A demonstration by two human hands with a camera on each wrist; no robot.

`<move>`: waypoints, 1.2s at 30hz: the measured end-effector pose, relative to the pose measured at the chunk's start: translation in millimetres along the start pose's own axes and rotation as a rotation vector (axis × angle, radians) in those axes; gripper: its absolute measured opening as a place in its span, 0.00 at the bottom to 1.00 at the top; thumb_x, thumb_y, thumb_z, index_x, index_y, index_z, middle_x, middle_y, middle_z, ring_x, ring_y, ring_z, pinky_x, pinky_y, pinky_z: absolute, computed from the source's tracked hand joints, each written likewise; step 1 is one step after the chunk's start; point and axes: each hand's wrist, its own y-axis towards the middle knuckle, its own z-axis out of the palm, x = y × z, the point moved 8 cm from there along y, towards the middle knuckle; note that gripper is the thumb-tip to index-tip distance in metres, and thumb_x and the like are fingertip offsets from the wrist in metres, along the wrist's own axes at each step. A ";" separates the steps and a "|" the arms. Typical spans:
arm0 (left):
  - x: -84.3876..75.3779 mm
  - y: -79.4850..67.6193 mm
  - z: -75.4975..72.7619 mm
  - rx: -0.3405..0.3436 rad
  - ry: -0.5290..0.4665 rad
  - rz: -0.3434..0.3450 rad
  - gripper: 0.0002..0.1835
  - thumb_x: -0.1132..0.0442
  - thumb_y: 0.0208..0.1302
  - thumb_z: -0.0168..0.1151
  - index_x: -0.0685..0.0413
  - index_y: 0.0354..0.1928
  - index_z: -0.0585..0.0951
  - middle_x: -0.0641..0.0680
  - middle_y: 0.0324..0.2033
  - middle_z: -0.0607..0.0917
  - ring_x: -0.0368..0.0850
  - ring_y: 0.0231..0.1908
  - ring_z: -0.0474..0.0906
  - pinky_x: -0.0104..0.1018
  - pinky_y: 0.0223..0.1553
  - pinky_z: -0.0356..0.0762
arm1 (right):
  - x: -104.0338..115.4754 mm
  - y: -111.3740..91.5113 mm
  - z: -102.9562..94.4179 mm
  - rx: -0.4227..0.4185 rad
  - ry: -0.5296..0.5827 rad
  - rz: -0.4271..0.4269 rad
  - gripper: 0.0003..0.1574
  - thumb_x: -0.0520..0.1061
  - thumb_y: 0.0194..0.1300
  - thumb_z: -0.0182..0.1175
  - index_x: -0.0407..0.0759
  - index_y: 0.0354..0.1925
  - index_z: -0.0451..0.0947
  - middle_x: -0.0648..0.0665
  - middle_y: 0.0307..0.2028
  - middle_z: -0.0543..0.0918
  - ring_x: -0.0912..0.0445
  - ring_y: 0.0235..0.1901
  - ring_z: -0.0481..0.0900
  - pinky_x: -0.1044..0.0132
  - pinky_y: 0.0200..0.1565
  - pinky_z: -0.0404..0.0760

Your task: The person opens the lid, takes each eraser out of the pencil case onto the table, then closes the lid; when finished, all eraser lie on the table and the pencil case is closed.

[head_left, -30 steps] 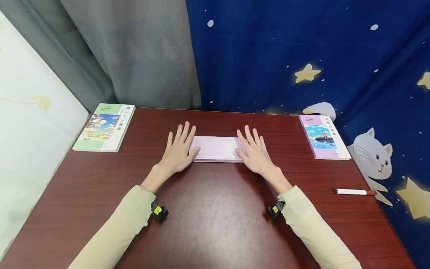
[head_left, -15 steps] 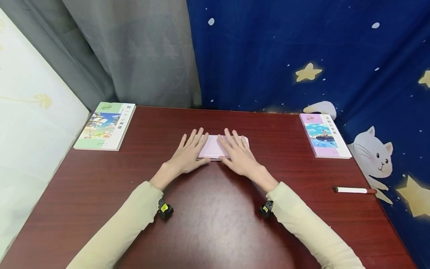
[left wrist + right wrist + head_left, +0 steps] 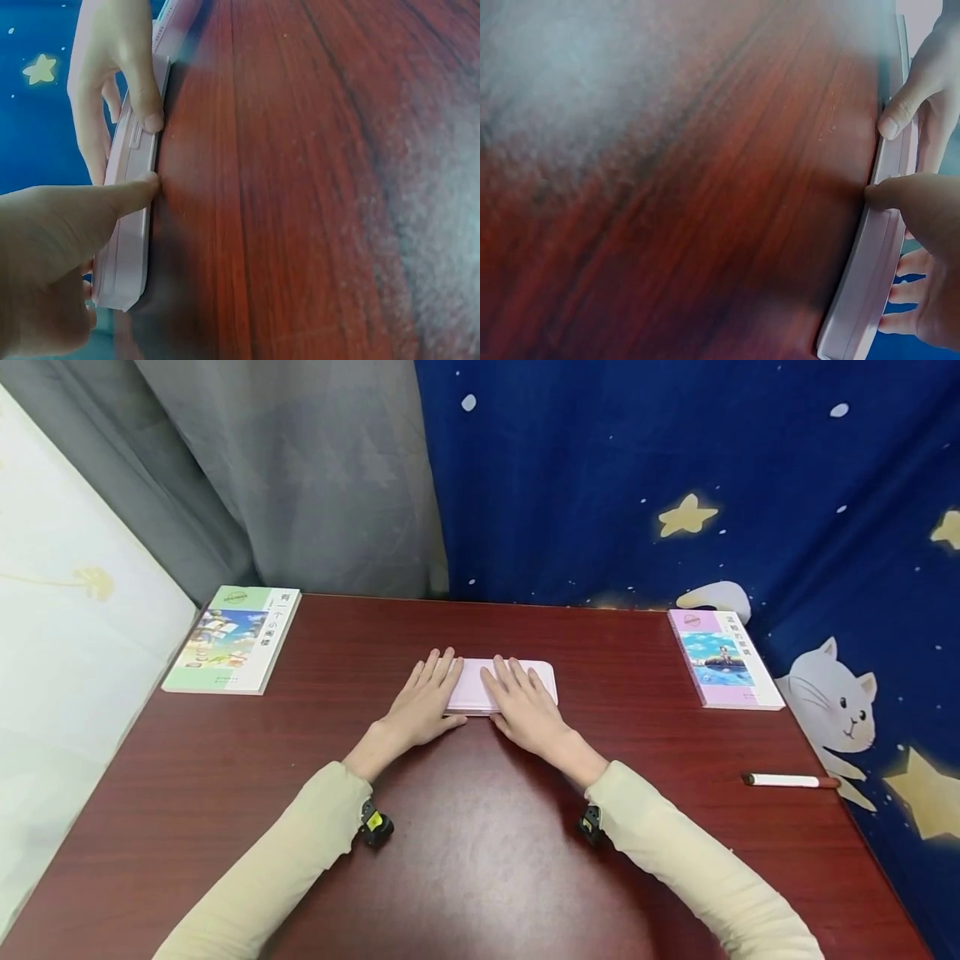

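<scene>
Pale pink, one case [image 3: 470,692] is lying near the far edge of the dark-red table [image 3: 480,852], wide wood separating it from one green book [image 3: 231,640], one lilac book [image 3: 723,659] and, at the right edge, one marker [image 3: 787,780]. The left hand [image 3: 417,704] and right hand [image 3: 527,710] are resting on it, straight-fingered, unclenched; grey and blue curtains [image 3: 562,485] are hanging behind.

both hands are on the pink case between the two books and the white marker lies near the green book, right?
Not quite: the white marker lies near the purple book, not the green book, as the head view shows. The left hand and right hand are indeed on the pink case, between the two.
</scene>
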 end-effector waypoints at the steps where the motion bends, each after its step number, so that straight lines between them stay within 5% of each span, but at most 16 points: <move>1: -0.8 0.3 -0.6 -0.005 -0.001 0.001 0.49 0.47 0.63 0.64 0.66 0.74 0.49 0.66 0.73 0.47 0.63 0.72 0.40 0.54 0.70 0.40 | 0.3 0.9 -1.3 -0.011 -0.019 -0.004 0.44 0.49 0.62 0.65 0.38 0.71 0.60 0.32 0.69 0.61 0.38 0.67 0.59 0.41 0.63 0.63; 7: -4.7 5.1 -3.3 -0.015 0.017 0.001 0.47 0.50 0.62 0.66 0.69 0.72 0.53 0.70 0.70 0.55 0.67 0.70 0.46 0.55 0.69 0.46 | 1.5 5.4 -10.0 -0.083 -0.057 -0.014 0.44 0.51 0.53 0.71 0.39 0.65 0.68 0.34 0.61 0.71 0.40 0.59 0.68 0.45 0.48 0.74; 20: -0.4 16.5 -12.2 -0.044 0.010 0.045 0.52 0.49 0.50 0.75 0.71 0.68 0.59 0.69 0.62 0.65 0.64 0.63 0.59 0.51 0.67 0.55 | 15.7 19.3 -20.6 -0.072 -0.204 -0.068 0.34 0.45 0.48 0.70 0.32 0.53 0.76 0.35 0.44 0.78 0.45 0.39 0.76 0.58 0.24 0.81; 30: 12.5 28.1 -9.5 0.037 -0.057 -0.014 0.52 0.48 0.41 0.79 0.62 0.66 0.64 0.60 0.59 0.67 0.58 0.58 0.62 0.52 0.55 0.71 | 31.5 21.0 -13.5 -0.034 -0.416 0.002 0.39 0.49 0.48 0.72 0.31 0.56 0.75 0.31 0.51 0.79 0.41 0.47 0.80 0.57 0.26 0.84; 36: 12.6 29.0 -9.2 0.043 -0.081 -0.025 0.52 0.49 0.41 0.79 0.60 0.66 0.63 0.60 0.60 0.66 0.58 0.58 0.61 0.55 0.48 0.75 | 37.4 19.7 -9.5 -0.039 -0.514 0.025 0.31 0.43 0.56 0.66 0.31 0.57 0.75 0.30 0.52 0.79 0.40 0.48 0.80 0.53 0.28 0.85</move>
